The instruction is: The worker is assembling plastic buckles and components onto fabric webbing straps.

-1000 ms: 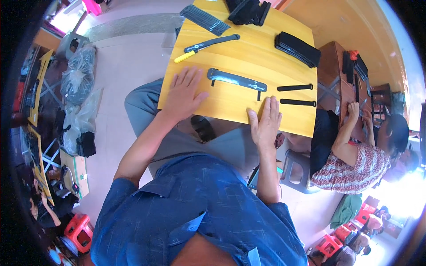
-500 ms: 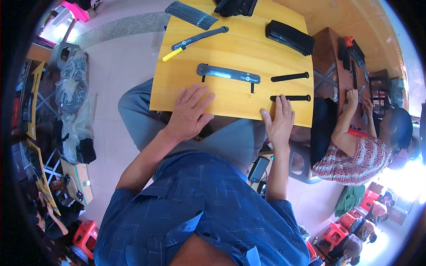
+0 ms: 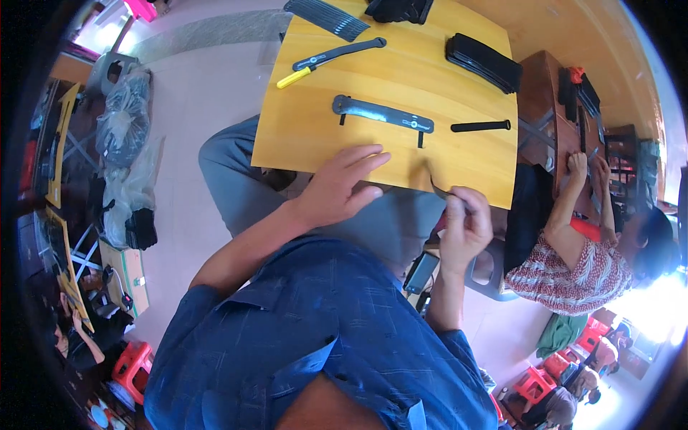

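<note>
My right hand [image 3: 466, 226] is raised at the table's near edge, thumb and fingers pinched on one end of a thin black strap [image 3: 436, 186]. The strap's free end points up toward the table and is blurred. My left hand [image 3: 337, 188] hovers over the near edge, fingers stretched out and holding nothing. Beyond both hands lies a long dark grey strap [image 3: 383, 115] with pale print, and two short black tabs extend from its near side. A second short black strap [image 3: 480, 126] lies to its right.
On the yellow table [image 3: 301, 136], a yellow-handled tool [image 3: 294, 77] touches another printed strap [image 3: 344, 52]. Stacked grey straps [image 3: 326, 18], a black bundle [image 3: 399, 10] and a black stack [image 3: 484, 63] lie farther back. A co-worker [image 3: 573, 265] sits at the right.
My right hand has picked up the nearer short black strap from the table and drawn it toward me. My left hand has shifted right and nearer. The view has turned slightly.
</note>
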Action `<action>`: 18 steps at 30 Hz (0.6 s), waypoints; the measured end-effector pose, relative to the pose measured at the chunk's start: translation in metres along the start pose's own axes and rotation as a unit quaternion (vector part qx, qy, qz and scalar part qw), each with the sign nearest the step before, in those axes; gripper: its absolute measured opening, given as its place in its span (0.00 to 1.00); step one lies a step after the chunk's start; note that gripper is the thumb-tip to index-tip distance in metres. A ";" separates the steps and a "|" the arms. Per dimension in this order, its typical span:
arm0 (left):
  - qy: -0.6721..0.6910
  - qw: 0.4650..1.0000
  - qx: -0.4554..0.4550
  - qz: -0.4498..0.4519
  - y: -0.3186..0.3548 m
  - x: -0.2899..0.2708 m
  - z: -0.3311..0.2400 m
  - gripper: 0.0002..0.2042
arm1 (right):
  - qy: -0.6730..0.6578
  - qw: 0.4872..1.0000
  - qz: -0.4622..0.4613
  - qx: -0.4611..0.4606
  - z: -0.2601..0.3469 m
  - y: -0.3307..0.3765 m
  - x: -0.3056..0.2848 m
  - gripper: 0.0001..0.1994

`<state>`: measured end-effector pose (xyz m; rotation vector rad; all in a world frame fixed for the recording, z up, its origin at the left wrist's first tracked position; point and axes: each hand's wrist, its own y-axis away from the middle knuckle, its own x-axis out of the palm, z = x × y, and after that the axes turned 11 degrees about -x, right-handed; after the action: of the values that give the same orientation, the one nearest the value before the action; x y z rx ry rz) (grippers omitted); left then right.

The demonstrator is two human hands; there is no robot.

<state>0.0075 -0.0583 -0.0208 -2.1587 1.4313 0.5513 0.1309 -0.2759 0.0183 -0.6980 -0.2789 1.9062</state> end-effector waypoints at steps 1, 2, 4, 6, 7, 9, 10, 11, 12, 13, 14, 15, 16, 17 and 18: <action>0.036 0.999 -0.010 -0.007 -0.003 0.001 -0.008 0.25 | -0.082 0.996 -0.031 0.016 0.008 -0.006 0.003 0.06; 0.072 0.997 -0.019 -0.014 -0.005 0.001 -0.013 0.23 | -0.165 0.984 -0.063 0.032 0.014 -0.011 0.006 0.06; 0.106 0.992 -0.061 0.015 -0.006 0.003 -0.011 0.20 | -0.259 0.960 -0.086 0.057 0.011 -0.020 0.015 0.07; 0.144 0.984 -0.098 0.047 -0.007 -0.001 -0.007 0.18 | -0.341 0.922 -0.136 0.125 0.005 -0.030 0.023 0.09; 0.216 0.957 -0.155 0.115 -0.007 -0.005 -0.005 0.15 | -0.329 0.927 -0.125 0.130 -0.003 -0.032 0.025 0.10; 0.286 0.917 -0.215 0.178 -0.003 -0.010 -0.002 0.12 | -0.313 0.929 -0.126 0.151 -0.016 -0.032 0.032 0.10; 0.330 0.902 -0.224 0.166 0.000 -0.012 0.000 0.11 | -0.295 0.931 -0.130 0.170 -0.021 -0.031 0.035 0.10; 0.374 0.885 -0.233 0.154 0.002 -0.015 0.002 0.10 | -0.297 0.930 -0.131 0.173 -0.023 -0.031 0.038 0.10; 0.374 0.884 -0.234 0.152 0.003 -0.016 0.006 0.10 | -0.298 0.930 -0.129 0.174 -0.028 -0.029 0.040 0.10; 0.404 0.863 -0.274 0.129 0.004 -0.016 0.011 0.10 | -0.318 0.921 -0.127 0.187 -0.035 -0.026 0.041 0.10; 0.432 0.839 -0.313 0.105 0.004 -0.017 0.015 0.10 | -0.339 0.911 -0.124 0.201 -0.037 -0.025 0.043 0.11; 0.417 0.846 -0.319 0.097 0.004 -0.021 0.018 0.10 | -0.339 0.910 -0.123 0.203 -0.038 -0.024 0.045 0.11; 0.417 0.845 -0.320 0.096 0.003 -0.023 0.021 0.10 | -0.333 0.914 -0.104 0.209 -0.039 -0.023 0.046 0.11; 0.412 0.847 -0.324 0.085 0.002 -0.025 0.025 0.10 | -0.327 0.917 -0.085 0.214 -0.039 -0.023 0.048 0.11; 0.407 0.849 -0.327 0.073 0.002 -0.026 0.029 0.10 | -0.327 0.916 -0.084 0.216 -0.040 -0.022 0.048 0.11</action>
<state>-0.0059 -0.0224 -0.0290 -3.0716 2.0726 0.1506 0.1569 -0.2281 -0.0192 0.2708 -0.3038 1.8912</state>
